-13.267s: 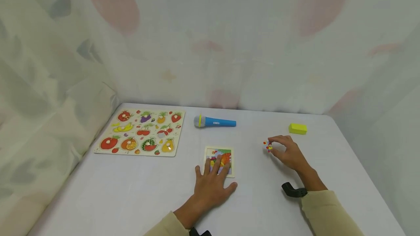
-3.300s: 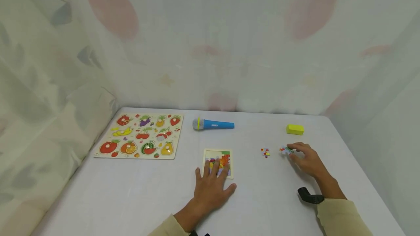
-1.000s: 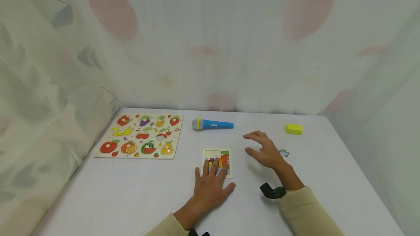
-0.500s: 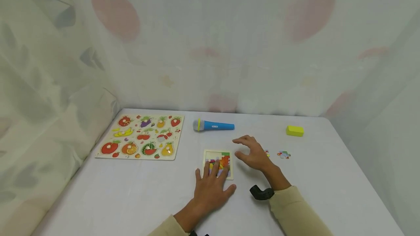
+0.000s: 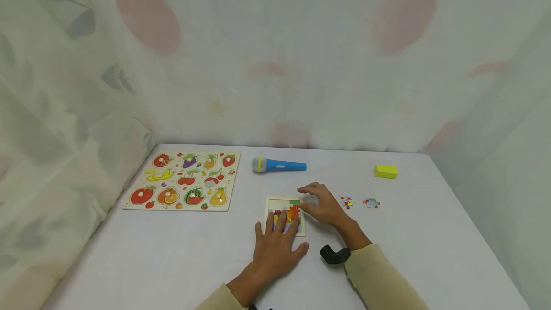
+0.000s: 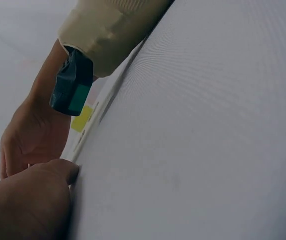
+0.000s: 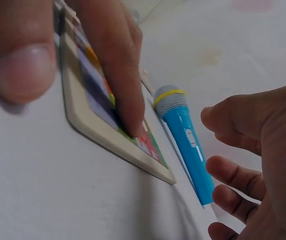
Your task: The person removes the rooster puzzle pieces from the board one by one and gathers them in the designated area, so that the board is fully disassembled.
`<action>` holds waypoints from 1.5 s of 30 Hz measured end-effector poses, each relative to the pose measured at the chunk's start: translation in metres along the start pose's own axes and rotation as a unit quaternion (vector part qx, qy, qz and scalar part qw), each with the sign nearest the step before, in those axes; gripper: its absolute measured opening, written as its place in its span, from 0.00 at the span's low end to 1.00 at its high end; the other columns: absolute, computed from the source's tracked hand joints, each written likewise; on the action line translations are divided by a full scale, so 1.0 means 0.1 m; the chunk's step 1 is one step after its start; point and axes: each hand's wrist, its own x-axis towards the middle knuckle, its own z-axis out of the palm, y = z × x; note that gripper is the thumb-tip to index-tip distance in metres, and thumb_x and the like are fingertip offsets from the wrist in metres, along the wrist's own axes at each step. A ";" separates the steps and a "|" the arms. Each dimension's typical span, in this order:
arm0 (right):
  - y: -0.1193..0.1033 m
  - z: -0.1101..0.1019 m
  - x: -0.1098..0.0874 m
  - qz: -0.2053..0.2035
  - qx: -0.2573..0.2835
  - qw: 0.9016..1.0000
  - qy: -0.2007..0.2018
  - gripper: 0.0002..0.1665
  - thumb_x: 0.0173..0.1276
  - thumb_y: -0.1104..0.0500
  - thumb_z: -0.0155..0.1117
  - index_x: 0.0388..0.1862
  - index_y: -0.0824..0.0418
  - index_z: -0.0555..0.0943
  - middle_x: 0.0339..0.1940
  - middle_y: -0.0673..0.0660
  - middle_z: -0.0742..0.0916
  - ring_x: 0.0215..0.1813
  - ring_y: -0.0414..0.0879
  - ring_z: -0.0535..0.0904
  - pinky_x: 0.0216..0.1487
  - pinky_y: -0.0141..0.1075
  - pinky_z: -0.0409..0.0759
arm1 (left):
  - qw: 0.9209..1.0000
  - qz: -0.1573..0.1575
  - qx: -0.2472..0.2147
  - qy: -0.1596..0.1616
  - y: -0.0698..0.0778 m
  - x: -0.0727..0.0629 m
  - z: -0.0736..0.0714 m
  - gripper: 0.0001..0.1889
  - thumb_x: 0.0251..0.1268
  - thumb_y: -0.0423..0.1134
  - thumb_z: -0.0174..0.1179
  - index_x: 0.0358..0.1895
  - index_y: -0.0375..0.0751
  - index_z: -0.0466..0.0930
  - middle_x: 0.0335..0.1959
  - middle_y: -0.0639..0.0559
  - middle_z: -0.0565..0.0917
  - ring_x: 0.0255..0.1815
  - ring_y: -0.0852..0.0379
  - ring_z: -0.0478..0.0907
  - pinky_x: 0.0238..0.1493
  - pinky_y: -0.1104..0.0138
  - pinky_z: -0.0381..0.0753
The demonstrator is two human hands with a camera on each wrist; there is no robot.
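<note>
My left hand point(image 5: 276, 250) rests with spread fingers over the lower part of a small jigsaw puzzle point(image 5: 280, 200) in a cream frame. Its fingers point(image 7: 128, 100) press on the picture in the right wrist view. The puzzle's upper left shows bare backing; colourful pieces fill its right side and part of the bottom. My right hand point(image 5: 325, 206) is at the puzzle's right edge, thumb and fingers apart, holding nothing. Two loose bits of puzzle lie to its right: a red-and-yellow piece point(image 5: 347, 202) and a bluish, multicoloured one point(image 5: 371, 203).
A blue toy microphone point(image 5: 284, 165) lies behind the puzzle. To the left is a fruit knob-puzzle board point(image 5: 234, 166). A yellow block point(image 5: 385, 171) sits at the back right. Patterned curtains point(image 5: 275, 61) enclose the white table.
The red-and-yellow piece, earlier pinched in my right hand, and later the bluish one were set on the table. My right hand then moved left to the puzzle. Its upper left has lost pieces.
</note>
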 end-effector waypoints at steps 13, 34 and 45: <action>0.04 0.11 -0.01 0.004 -0.042 0.999 -0.026 0.21 0.62 0.59 0.68 0.54 0.59 0.82 0.50 0.53 0.81 0.52 0.51 0.70 0.52 0.53 0.66 | 1.000 0.003 0.000 0.003 0.00 -0.01 -0.02 0.37 0.63 0.71 0.44 0.72 0.58 0.66 0.74 0.46 0.59 0.72 0.33 0.50 0.58 0.31 0.46; 0.03 0.21 0.05 0.036 -0.137 0.989 -0.045 0.11 0.60 0.55 0.69 0.43 0.51 0.84 0.49 0.52 0.77 0.51 0.50 0.68 0.50 0.50 0.64 | 1.000 0.000 -0.003 -0.004 -0.01 0.00 -0.01 0.37 0.63 0.71 0.44 0.71 0.58 0.67 0.74 0.46 0.59 0.72 0.34 0.49 0.59 0.31 0.45; -0.02 0.19 0.05 0.057 -0.138 0.987 -0.055 0.11 0.61 0.54 0.69 0.43 0.51 0.85 0.50 0.52 0.77 0.52 0.50 0.68 0.51 0.49 0.64 | 1.000 0.003 -0.004 -0.002 0.00 0.00 -0.01 0.37 0.63 0.71 0.44 0.71 0.57 0.67 0.74 0.46 0.59 0.72 0.33 0.50 0.58 0.31 0.46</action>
